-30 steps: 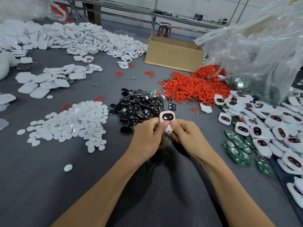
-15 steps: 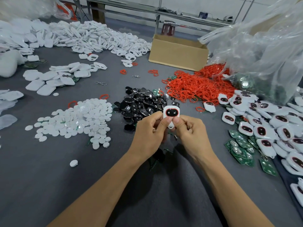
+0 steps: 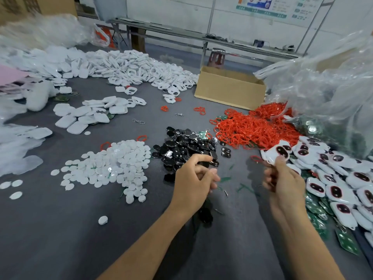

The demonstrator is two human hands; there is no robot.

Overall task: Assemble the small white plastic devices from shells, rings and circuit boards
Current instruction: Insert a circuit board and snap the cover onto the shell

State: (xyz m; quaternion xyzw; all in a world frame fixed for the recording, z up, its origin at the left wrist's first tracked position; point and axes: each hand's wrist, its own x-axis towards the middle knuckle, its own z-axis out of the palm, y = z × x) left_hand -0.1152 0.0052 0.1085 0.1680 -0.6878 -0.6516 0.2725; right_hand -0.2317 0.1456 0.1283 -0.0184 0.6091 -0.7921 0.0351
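Observation:
My right hand point(image 3: 282, 178) pinches a small white device with a dark window point(image 3: 277, 153) and holds it up at the left edge of the heap of finished white devices point(image 3: 333, 178). My left hand point(image 3: 191, 178) hovers just in front of the pile of black inserts point(image 3: 187, 146), fingers loosely curled, holding nothing. Red rings point(image 3: 252, 128) lie heaped behind the devices. Green circuit boards point(image 3: 314, 211) show under and in front of the finished heap. White round discs point(image 3: 113, 166) form a pile to the left.
White shells point(image 3: 129, 65) lie heaped along the far left, flat white covers point(image 3: 88, 116) nearer. An open cardboard box point(image 3: 230, 87) stands at the back. Clear plastic bags point(image 3: 327, 87) bulge on the right. Loose metal clips point(image 3: 139, 121) lie on the grey table.
Both hands held one device together at the centre. Now my right hand has carried it right towards the finished heap, and my left hand has let go. The view has tilted upward.

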